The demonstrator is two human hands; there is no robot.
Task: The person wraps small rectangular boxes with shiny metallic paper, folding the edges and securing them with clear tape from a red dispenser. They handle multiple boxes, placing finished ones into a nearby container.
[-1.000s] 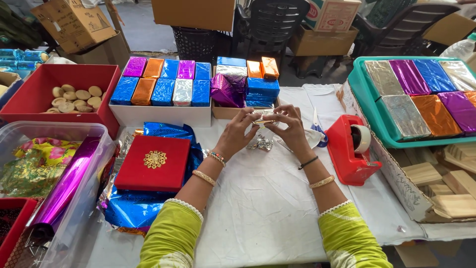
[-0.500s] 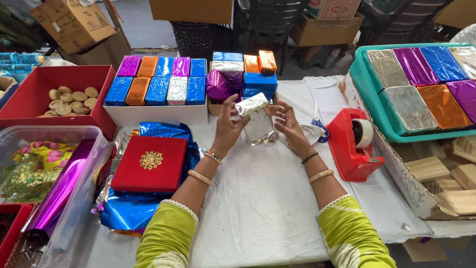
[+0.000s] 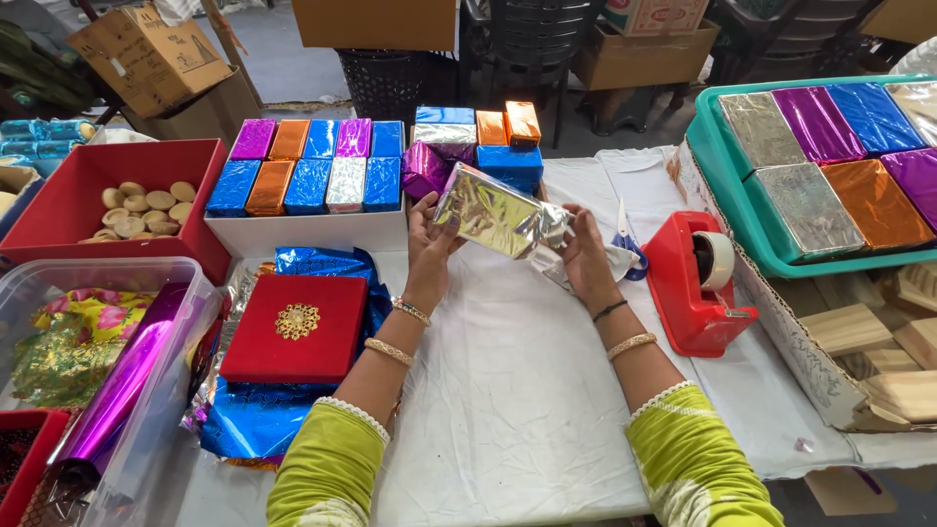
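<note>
Grip: we find both hands closed on one silver foil-wrapped block (image 3: 498,217), held clear above the white-covered worktop (image 3: 508,410). The left hand (image 3: 429,239) clamps the block's left end, fingers curled over its near edge, thumb not clearly visible. The right hand (image 3: 584,256) clamps the right end, where loose foil bunches against the palm. Both forearms rise from the near edge in green sleeves, wrists bent inward toward each other, bangles at each wrist. The block sits tilted, its left end higher.

We note a red tape dispenser (image 3: 695,283) just right of the right hand, and blue-handled scissors (image 3: 625,244) partly hidden behind that hand. A red lidded box (image 3: 298,330) lies on blue foil (image 3: 254,425) left of the left forearm. Beyond the hands, a white box (image 3: 312,232) carries coloured wrapped blocks.
</note>
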